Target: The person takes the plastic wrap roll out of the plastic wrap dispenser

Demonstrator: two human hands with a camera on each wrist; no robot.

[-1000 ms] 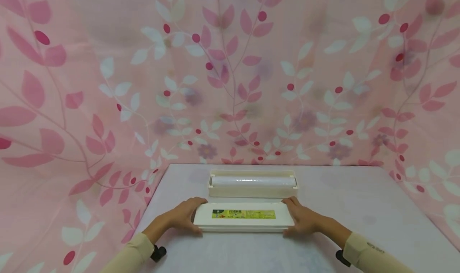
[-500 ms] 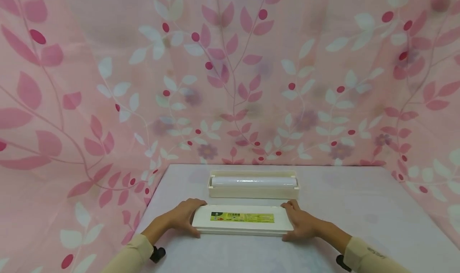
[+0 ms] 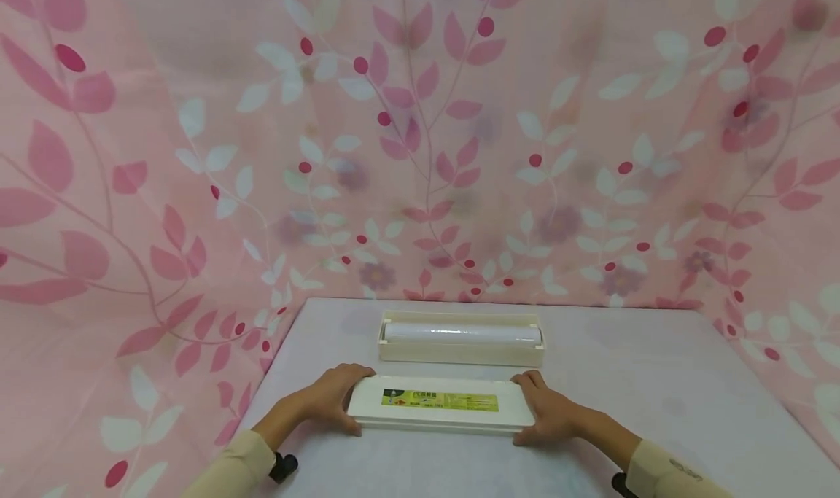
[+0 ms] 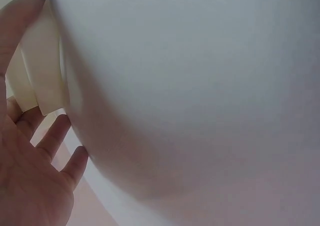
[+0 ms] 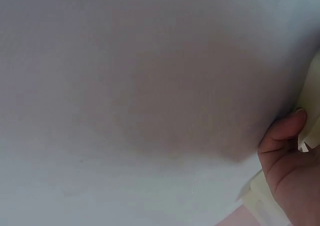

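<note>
Cling-film box lid [image 3: 441,406], near you on the tabletop [image 3: 656,381], looks light, stiff, smooth plastic; your left hand [image 3: 333,397] and right hand [image 3: 550,407] grip its short ends. Left wrist view: fingers [image 4: 52,136] curl underneath. Right wrist view: thumb [image 5: 282,136] pinches the rim.

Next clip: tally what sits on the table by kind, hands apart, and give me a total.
Lids: 1, the cream lid with the green label, gripped at its ends by the left hand and right hand
Open boxes: 1, the box behind it
Film rolls: 1, the roll lying in the box
Total: 3
</note>
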